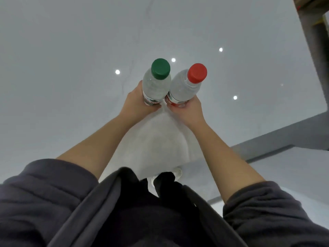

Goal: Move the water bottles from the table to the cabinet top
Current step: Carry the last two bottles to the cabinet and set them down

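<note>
Glossy pale grey floor (71, 41) fills most of the frame, with 4 bright spots of reflected light scattered across its middle, and a darker grey strip (284, 138) runs along the right side. Neither a table nor a cabinet top can be made out for certain; the brown edge in the upper right corner is too cropped to name. Both bottles are in the air at the frame's centre, upright with caps tilted a little toward the camera, bodies just beside each other. The left hand (135, 102) has its fingers wrapped round the labelled lower body of the green-capped bottle (154, 88); the right hand (190, 111) is wrapped the same way round the red-capped bottle (183, 88). Count: 2 bottles, 1 green cap (160, 68), 1 red cap (197, 73), 1 bottle per hand. Judging by the clear ribbed plastic and what looks like a full fill, each should feel moderately heavy, with thin walls that give under a squeeze and a smooth label that may slip; the label band or the ribs above it seems the safest place to hold, firm but not crushing. Dark sleeves (44, 193) and pale shoes (178, 172) show at the bottom.
</note>
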The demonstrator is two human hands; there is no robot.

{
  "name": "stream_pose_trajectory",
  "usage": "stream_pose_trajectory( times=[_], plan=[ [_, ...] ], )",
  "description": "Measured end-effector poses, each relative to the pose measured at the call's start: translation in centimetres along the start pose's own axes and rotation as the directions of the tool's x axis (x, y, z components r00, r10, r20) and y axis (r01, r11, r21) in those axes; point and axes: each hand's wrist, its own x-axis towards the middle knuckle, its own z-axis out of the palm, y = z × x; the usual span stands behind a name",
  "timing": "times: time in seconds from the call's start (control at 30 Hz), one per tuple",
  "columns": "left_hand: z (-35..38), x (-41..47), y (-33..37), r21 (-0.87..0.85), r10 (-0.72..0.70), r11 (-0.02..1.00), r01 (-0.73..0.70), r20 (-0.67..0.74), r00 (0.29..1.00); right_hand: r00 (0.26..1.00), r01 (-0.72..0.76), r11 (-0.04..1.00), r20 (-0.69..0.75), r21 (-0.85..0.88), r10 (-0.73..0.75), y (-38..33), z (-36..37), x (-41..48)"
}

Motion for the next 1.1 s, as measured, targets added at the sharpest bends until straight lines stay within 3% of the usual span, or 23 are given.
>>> stream_pose_trajectory(
  times=[0.33,0.57,0.8,1.1],
  plan=[
    [18.2,-13.9,4.7,0.089,0.163,0.976,-0.198,0.298,0.941,0.948,-0.167,0.973,-0.247,0.158,0.202,14.8,-13.0,-19.1],
    [30.1,-19.8,8.6,0.108,0.245,0.936,-0.335,0.482,0.841,0.802,-0.291,0.914,-0.448,0.284,0.395,23.6,-18.9,-28.8],
    [38.1,-18.6,14.8,0.058,0.314,0.895,-0.442,0.620,0.719,0.667,-0.243,0.887,-0.597,0.392,0.447,27.4,-24.9,-30.1],
    [48.9,-10.6,26.4,0.048,0.331,0.818,-0.574,0.775,0.538,0.520,-0.349,0.813,-0.626,0.466,0.581,31.1,-36.6,-23.7]
  ],
)
